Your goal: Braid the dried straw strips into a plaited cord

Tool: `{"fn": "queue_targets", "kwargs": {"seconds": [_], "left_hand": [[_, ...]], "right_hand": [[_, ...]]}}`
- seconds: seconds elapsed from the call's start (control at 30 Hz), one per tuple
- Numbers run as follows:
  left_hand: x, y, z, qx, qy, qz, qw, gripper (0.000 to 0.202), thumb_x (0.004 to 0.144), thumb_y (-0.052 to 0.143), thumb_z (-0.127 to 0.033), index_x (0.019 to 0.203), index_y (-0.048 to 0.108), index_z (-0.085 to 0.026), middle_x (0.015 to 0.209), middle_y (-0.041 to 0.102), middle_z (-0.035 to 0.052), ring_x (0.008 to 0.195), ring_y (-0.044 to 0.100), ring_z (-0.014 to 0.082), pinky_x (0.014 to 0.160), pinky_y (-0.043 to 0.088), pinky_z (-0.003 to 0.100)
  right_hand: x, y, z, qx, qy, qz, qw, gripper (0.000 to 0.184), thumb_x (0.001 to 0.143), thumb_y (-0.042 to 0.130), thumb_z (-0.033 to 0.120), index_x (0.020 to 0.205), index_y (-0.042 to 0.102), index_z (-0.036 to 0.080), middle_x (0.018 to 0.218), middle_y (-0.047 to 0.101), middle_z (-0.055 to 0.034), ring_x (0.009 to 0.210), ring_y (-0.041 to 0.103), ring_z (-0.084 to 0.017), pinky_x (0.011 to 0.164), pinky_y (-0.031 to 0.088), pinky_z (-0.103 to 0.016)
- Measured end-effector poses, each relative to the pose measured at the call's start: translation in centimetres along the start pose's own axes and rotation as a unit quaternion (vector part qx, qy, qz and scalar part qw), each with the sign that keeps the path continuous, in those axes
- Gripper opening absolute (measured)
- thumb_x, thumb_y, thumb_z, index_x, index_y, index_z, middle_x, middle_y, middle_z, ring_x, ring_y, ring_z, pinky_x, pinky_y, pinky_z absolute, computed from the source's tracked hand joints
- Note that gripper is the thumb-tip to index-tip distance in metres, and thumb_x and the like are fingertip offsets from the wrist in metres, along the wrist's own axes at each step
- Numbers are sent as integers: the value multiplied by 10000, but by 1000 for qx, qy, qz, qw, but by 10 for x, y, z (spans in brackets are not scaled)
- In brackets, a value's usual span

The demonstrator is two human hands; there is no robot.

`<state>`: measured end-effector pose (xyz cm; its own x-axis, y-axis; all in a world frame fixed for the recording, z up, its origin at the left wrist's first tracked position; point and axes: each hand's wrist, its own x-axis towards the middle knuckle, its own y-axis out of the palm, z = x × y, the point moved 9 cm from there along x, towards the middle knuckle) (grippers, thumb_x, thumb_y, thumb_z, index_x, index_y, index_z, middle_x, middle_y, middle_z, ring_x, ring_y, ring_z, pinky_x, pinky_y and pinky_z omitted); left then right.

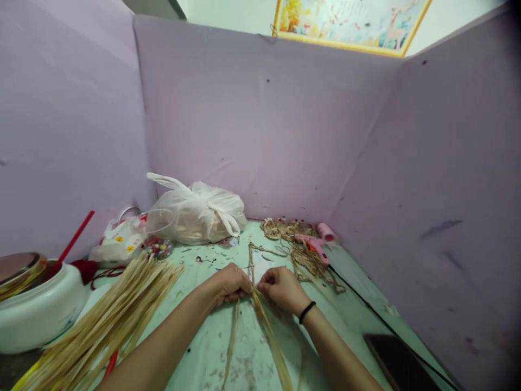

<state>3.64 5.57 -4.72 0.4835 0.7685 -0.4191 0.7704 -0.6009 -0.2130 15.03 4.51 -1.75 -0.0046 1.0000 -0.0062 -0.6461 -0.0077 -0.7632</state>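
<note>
My left hand [233, 283] and my right hand [281, 289] come together at the middle of the table, both with fingers closed. Between them runs a narrow braided cord [252, 260], stretching away from me along the tabletop. Loose flat straw strips [268, 331] trail from it toward me. The left fingers pinch the cord where the braid meets the strips. At the same spot the right thumb and forefinger are pressed together on a strip, its end partly hidden by the fingers. A black band circles my right wrist.
Left lies a bundle of straw strips [109, 309], beside a white pot [40, 315]. Behind are a tied white plastic bag [199, 212] and beads [158, 247]. To the right are coiled braid [309, 260], a pink glue gun [315, 244], thread spool [326, 232] and dark phone [396, 358].
</note>
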Motion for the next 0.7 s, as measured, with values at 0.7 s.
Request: {"fn": "queue_targets", "kwargs": {"seconds": [0.7], "left_hand": [[-4, 3, -5, -22, 3, 2, 1000, 124, 500, 539, -219, 445, 448, -155, 343, 368, -58, 261, 239, 39, 286, 101, 198]], "right_hand": [[-4, 7, 4, 139, 23, 58, 988, 82, 560, 550, 139, 591, 625, 127, 473, 553, 13, 432, 415, -73, 405, 287, -178]]}}
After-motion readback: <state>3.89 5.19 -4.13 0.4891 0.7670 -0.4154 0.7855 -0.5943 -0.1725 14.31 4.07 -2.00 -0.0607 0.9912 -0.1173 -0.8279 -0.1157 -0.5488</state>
